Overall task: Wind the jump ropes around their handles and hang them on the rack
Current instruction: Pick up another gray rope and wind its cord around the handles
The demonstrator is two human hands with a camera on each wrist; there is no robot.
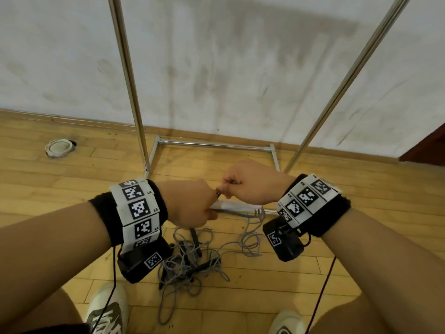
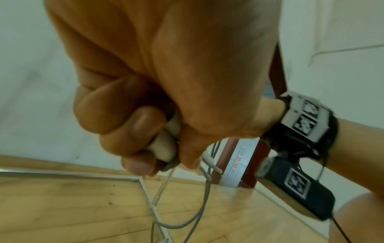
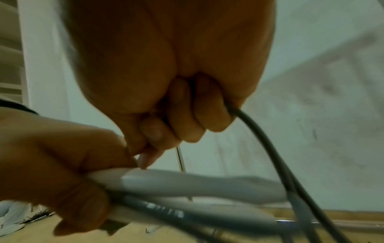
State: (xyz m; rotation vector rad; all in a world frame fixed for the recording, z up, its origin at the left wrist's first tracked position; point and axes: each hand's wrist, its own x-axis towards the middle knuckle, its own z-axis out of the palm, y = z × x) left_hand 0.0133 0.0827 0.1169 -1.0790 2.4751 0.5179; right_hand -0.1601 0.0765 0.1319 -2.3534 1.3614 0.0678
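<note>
Holding the two long pale grey plastic handles (image 1: pixel 237 206) side by side, my left hand (image 1: pixel 192 203) is curled tight around one end of them. My right hand (image 1: pixel 250 183) is closed too, just above the handles, and it pinches the thin grey rubbery cord (image 3: pixel 270 148) of this jump rope. The cord runs out of my right fist and bends down past the far end of the handles.

I think I am starting to wind the cord. The handles feel like the easy part to me: they look hard and light, so a firm fist near one end should keep them from turning. The cord looks soft and bendy and a bit smooth, so it may slip or spring loose. I would hold it close to the handles and keep it pulled snug.

More of the cord drops down to the messy pile of grey ropes with dark handles (image 1: pixel 190 259) on the yellow wooden floor (image 1: pixel 72 189), near my feet. That pile looks knotted, so my cord could catch in it.

The shiny silver metal rack (image 1: pixel 127 75) stands right in front of me by the white wall (image 1: pixel 240 56). Nothing hangs on the parts of it that I can see.
</note>
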